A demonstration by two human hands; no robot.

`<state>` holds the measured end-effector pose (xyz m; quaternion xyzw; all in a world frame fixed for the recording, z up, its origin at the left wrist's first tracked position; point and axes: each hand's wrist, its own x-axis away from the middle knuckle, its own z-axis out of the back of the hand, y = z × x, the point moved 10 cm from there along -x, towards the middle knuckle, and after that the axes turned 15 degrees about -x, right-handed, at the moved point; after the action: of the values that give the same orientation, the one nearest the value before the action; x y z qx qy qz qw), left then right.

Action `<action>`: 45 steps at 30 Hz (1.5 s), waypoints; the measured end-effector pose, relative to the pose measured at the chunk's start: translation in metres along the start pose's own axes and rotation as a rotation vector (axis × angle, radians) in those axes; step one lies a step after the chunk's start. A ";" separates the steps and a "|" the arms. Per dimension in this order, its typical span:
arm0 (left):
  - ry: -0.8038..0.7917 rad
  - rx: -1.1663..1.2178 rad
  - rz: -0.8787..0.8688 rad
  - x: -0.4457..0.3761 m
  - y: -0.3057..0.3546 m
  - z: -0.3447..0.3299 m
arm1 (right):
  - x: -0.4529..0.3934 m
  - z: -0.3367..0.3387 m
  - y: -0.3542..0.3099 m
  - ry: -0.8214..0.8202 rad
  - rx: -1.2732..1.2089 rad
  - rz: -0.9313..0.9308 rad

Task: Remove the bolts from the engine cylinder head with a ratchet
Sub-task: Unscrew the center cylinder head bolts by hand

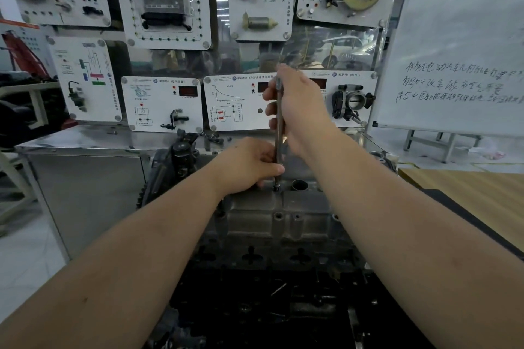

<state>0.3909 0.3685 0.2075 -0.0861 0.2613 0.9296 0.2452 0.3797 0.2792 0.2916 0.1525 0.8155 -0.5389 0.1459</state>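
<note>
A grey metal engine cylinder head [255,224] lies in front of me, its top edge far from me. A long thin ratchet extension [279,133] stands upright with its socket end on a bolt [276,187] at the head's far edge. My right hand [297,110] grips the upper part of the tool. My left hand [249,164] pinches the shaft low down, just above the bolt. Beside the bolt sits a round open tube [299,185].
A steel cabinet [85,178] stands behind and left of the engine, with loose bolts [212,137] on its top. Training panels [164,102] cover the wall behind. A whiteboard [453,51] stands at right, above a wooden table [467,193].
</note>
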 end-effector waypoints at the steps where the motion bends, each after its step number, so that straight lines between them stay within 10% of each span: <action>1: 0.010 -0.035 0.016 -0.001 -0.001 0.001 | 0.000 -0.002 -0.001 0.015 0.059 -0.022; 16: 0.016 -0.084 0.026 -0.006 -0.005 -0.001 | 0.006 0.011 -0.012 0.138 0.087 0.296; 26: -0.010 0.002 0.002 0.001 0.003 -0.002 | -0.001 -0.007 0.010 -0.046 -0.115 -0.056; 37: -0.008 -0.215 0.021 -0.003 0.003 -0.001 | 0.017 -0.002 -0.010 0.007 0.046 0.279; 45: -0.029 -0.154 0.005 -0.001 0.002 -0.003 | 0.010 -0.001 -0.002 0.008 -0.163 0.137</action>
<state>0.3910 0.3647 0.2063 -0.0906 0.1855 0.9487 0.2395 0.3694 0.2805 0.2892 0.1978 0.8448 -0.4589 0.1912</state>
